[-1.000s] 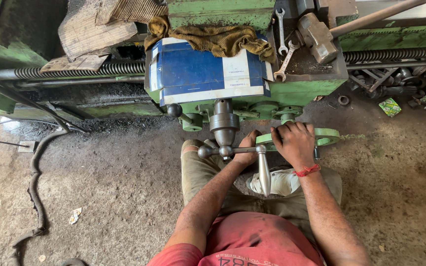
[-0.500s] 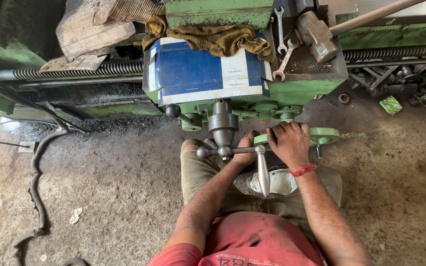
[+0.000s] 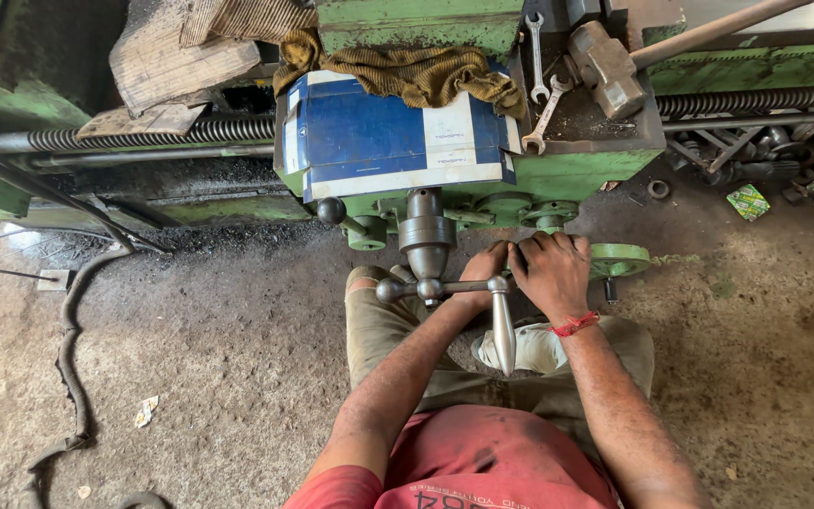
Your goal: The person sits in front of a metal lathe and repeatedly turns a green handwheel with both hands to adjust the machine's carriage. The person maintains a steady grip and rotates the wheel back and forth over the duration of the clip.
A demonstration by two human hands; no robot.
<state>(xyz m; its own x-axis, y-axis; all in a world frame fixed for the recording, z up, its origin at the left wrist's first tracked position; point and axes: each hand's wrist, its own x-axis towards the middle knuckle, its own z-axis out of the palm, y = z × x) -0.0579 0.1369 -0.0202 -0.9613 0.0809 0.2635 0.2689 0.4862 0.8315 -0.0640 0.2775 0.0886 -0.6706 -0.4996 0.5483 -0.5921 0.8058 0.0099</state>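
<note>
While both hands sit at centre frame on the green lathe carriage (image 3: 558,174), right hand (image 3: 550,273) is curled over the green handwheel (image 3: 619,258); left hand (image 3: 484,267) grip not discernible. Cranking looks underway, extent unknown.

A cloth (image 3: 407,71) lies on top of the carton (image 3: 393,141), which sits on the lathe carriage (image 3: 577,170). Right of it rest two spanners (image 3: 544,85) and a hammer (image 3: 614,61). Below, both hands meet at what seems a handwheel (image 3: 619,259), right of the crank handle (image 3: 445,287).
</note>
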